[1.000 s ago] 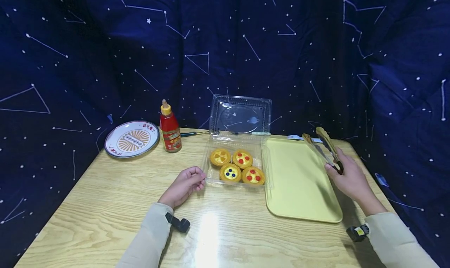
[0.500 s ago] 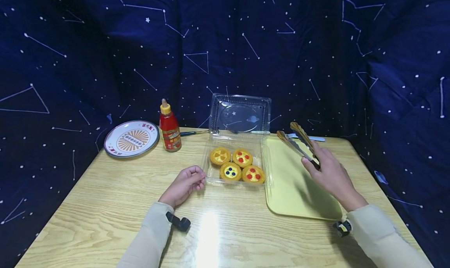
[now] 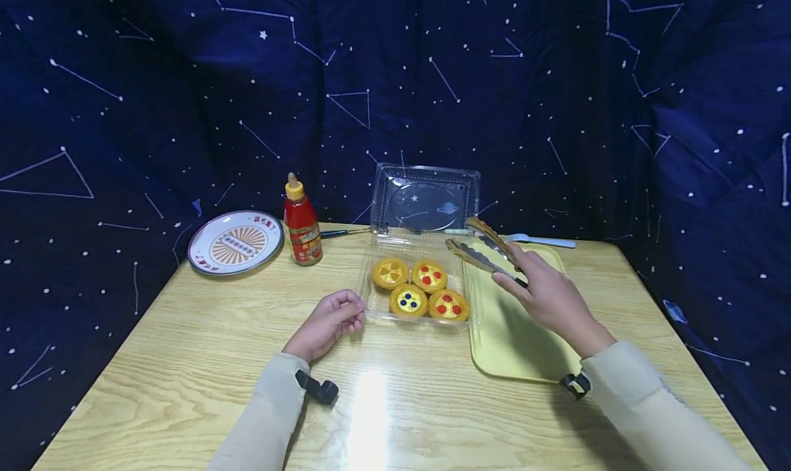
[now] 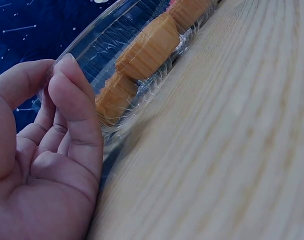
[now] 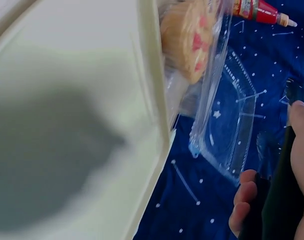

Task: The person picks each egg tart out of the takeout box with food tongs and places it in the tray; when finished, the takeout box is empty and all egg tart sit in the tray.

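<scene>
My left hand (image 3: pixel 330 322) pinches the near left corner of a clear plastic container (image 3: pixel 368 299), thumb against fingertip on its rim in the left wrist view. Inside lie several egg tarts (image 3: pixel 408 300), topped with red, dark blue or orange pieces. The container's lid (image 3: pixel 426 200) stands raised at the back. My right hand (image 3: pixel 550 294) holds a pair of food tongs (image 3: pixel 494 255) by dark handles (image 5: pixel 279 195). Their two arms are spread, with nothing between the tips, which reach over the container's right edge. Below the right hand is a yellow tray (image 3: pixel 513 347).
A white patterned plate (image 3: pixel 236 243) and a red sauce bottle (image 3: pixel 303 227) with a yellow cap stand at the back left. A light blue fork (image 3: pixel 544 241) lies behind the tray. A thin dark-handled tool (image 3: pixel 336 233) lies behind the bottle. A starry blue curtain closes off the back.
My right hand has carried the tongs leftward, from the tray's right side to the container's right edge. My left hand has stayed at the container's corner.
</scene>
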Available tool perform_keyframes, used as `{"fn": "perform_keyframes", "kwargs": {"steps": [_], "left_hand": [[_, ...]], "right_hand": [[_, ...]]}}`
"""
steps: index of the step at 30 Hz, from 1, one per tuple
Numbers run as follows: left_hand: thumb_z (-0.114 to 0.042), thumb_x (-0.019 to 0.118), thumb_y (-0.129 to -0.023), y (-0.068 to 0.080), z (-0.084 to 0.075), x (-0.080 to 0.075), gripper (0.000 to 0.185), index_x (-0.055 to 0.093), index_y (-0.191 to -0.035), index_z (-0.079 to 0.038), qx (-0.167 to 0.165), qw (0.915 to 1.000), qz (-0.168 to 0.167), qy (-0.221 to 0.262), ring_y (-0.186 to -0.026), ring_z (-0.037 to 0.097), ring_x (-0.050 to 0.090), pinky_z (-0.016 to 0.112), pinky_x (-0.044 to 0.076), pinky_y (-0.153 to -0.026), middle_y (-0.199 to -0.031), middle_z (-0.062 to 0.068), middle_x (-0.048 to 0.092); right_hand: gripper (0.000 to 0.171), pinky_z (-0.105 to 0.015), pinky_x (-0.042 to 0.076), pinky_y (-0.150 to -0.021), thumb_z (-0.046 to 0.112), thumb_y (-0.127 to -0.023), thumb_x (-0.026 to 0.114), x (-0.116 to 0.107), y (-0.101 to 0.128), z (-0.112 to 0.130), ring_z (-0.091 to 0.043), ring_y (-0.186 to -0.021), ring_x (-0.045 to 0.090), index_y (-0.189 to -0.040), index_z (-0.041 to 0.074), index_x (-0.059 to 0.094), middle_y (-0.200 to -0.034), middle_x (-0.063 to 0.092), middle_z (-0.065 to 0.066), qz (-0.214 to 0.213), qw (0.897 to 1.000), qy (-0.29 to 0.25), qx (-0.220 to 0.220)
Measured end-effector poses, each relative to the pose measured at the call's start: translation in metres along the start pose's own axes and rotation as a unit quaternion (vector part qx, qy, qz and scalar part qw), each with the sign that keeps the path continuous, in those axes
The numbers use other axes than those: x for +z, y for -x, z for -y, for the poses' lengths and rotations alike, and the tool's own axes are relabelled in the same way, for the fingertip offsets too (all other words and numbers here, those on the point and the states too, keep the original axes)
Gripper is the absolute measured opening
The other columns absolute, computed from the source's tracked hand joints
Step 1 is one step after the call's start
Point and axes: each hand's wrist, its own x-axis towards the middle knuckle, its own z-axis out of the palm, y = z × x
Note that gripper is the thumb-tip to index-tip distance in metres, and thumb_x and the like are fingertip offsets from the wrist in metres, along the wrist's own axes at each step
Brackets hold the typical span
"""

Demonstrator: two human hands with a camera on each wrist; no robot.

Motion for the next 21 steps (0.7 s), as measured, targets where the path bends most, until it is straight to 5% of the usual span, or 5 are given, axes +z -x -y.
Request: {"fn": "perform_keyframes", "kwargs": {"steps": [6,14,21], "left_hand": [[-0.007,0.056,-0.100,0.001,-0.003,0.002,0.008,0.055,-0.096,-0.001,-0.004,1.0000,-0.001,-0.003,-0.069,0.012,0.059,0.020,0.048,-0.060,-0.085,0.011,0.059],[-0.007,0.056,-0.099,-0.002,-0.003,0.000,0.007,0.056,-0.095,-0.001,-0.001,1.0000,-0.005,0.000,-0.069,0.013,0.059,0.021,0.048,-0.060,-0.084,0.011,0.059],[-0.008,0.056,-0.099,-0.001,0.000,0.000,0.007,0.056,-0.096,-0.001,0.007,0.9999,0.005,-0.009,-0.070,0.012,0.059,0.021,0.048,-0.061,-0.085,0.010,0.059]], "right_hand": [[0.078,-0.063,0.047,-0.085,0.066,-0.095,0.045,0.005,-0.010,0.017,-0.042,-0.113,0.058,-0.153,0.014,0.034,-0.134,0.056,-0.017,0.021,1.000,0.003,-0.012],[0.066,-0.052,0.053,-0.070,0.057,-0.092,0.062,0.016,-0.024,0.039,-0.031,-0.090,0.068,-0.144,0.018,0.052,-0.113,0.067,-0.008,-0.014,0.997,0.025,-0.078],[0.066,-0.055,0.054,-0.077,0.055,-0.090,0.065,0.027,-0.033,0.055,-0.036,-0.100,0.066,-0.143,0.017,0.053,-0.123,0.066,-0.012,0.017,0.996,0.028,-0.084]]}}
